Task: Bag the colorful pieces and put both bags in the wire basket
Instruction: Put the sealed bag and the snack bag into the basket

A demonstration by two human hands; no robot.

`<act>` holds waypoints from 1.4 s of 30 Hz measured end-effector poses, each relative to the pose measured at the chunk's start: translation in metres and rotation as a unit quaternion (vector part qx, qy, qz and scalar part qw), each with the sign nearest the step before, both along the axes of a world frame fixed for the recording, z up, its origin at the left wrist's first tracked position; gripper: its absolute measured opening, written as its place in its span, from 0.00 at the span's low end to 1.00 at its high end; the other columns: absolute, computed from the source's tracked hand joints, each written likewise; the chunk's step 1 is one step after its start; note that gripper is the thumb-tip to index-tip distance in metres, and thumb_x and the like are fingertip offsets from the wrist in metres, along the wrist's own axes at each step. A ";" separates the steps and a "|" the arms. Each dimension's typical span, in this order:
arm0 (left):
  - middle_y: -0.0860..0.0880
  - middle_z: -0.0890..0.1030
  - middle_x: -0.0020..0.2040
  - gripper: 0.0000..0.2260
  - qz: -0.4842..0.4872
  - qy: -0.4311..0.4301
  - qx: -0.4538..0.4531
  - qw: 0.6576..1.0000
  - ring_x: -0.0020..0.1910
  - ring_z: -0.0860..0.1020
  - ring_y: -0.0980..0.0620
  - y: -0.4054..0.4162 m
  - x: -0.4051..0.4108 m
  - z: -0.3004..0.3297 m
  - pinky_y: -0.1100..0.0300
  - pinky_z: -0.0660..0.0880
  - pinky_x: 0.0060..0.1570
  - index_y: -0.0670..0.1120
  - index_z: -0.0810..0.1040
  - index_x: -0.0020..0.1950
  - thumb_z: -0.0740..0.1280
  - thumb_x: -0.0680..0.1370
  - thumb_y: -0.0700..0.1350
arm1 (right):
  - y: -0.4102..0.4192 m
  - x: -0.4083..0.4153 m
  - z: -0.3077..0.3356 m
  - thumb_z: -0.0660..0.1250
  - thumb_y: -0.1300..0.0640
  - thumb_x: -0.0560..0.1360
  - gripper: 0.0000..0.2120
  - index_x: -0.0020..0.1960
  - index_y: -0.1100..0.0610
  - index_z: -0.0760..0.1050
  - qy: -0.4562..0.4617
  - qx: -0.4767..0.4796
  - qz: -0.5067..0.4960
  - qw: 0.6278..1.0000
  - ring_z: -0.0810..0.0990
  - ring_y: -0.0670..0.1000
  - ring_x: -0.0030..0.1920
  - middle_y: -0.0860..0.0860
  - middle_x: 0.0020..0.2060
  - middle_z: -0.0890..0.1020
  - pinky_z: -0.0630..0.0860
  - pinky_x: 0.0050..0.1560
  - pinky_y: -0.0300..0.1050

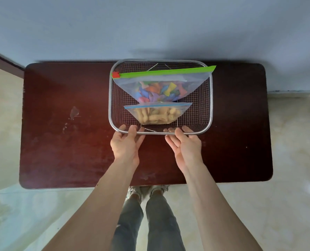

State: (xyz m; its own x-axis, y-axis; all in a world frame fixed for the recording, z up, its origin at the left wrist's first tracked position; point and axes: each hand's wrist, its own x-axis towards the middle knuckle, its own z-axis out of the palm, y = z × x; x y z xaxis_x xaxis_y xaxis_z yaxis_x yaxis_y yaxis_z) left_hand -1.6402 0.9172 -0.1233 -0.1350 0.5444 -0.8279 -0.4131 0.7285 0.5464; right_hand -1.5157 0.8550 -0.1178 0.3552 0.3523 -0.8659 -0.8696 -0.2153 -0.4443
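On top of the dark red-brown wooden bench (60,124), toward its far edge at about 12 o'clock from the person, sits the shiny silver wire basket (211,98). It is a box shape with round corners and see-through mesh walls.

Two bags stand inside the basket. At the 12 o'clock end is the big clear plastic bag with a green zip strip (161,86). A little red slider (115,74) sits at the 9 o'clock end of the strip. This bag is full of colorful pieces (157,92) in blue, orange, yellow, green and purple. The green strip pokes out over the basket rim at about 2 o'clock.

At the 6 o'clock end, just in front of the big bag and touching it, is the small clear plastic bag with a blue zip strip (158,113). It holds tan peanut-shaped pieces (156,115). Both bags look zipped.

The left hand (126,144) and the right hand (185,147) reach to the near rim of the basket at 6 o'clock. Both palms face up. The fingers of each hand curl over the rim wire, so each grip is loosely closed on the basket edge. The hands are a little apart, one on each side of the middle.

Under the bench edge you can see jeans and light shoes (147,192) on a pale floor (286,196). A light blue wall (150,24) is behind the bench.
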 end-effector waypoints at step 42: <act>0.46 0.78 0.49 0.26 -0.008 -0.029 0.053 0.998 0.46 0.82 0.52 0.040 -0.034 -0.002 0.59 0.83 0.47 0.48 0.63 0.74 0.64 0.79 0.32 | 0.041 0.008 -0.003 0.61 0.68 0.82 0.19 0.72 0.65 0.63 -0.057 0.015 0.061 0.996 0.85 0.61 0.52 0.63 0.55 0.79 0.82 0.49 0.49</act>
